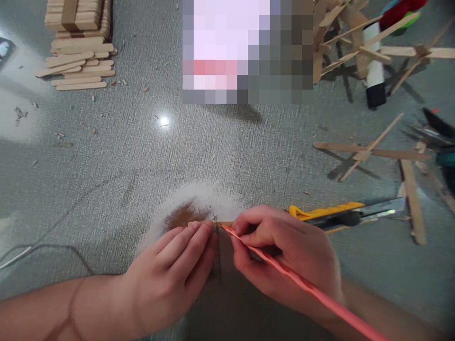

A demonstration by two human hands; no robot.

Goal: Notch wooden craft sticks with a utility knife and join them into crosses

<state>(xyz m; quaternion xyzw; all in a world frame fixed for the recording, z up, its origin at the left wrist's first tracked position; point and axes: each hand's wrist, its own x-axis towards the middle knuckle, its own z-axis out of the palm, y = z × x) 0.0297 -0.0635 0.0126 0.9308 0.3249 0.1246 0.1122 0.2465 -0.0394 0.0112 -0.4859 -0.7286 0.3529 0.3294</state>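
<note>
Low in the middle of the head view, my left hand (174,270) is closed on the left part of a thin wooden stick (215,224). My right hand (284,255) pinches a long pink-orange strip (277,267), whose tip touches or nearly touches the stick. The fingers of that hand also meet the stick's right end. From the fingers, the strip runs down to the lower right, past the frame's bottom edge. A brown patch ringed with white (185,214) lies on the table just beyond the stick.
A yellow and black utility knife (337,217) lies right of my right hand. Crossed sticks (366,154) stand beyond it, with more stick pieces and a white marker (374,61) at upper right. Stacked sticks (83,66) lie at upper left on the grey table (124,142). A pixelated area covers the top middle.
</note>
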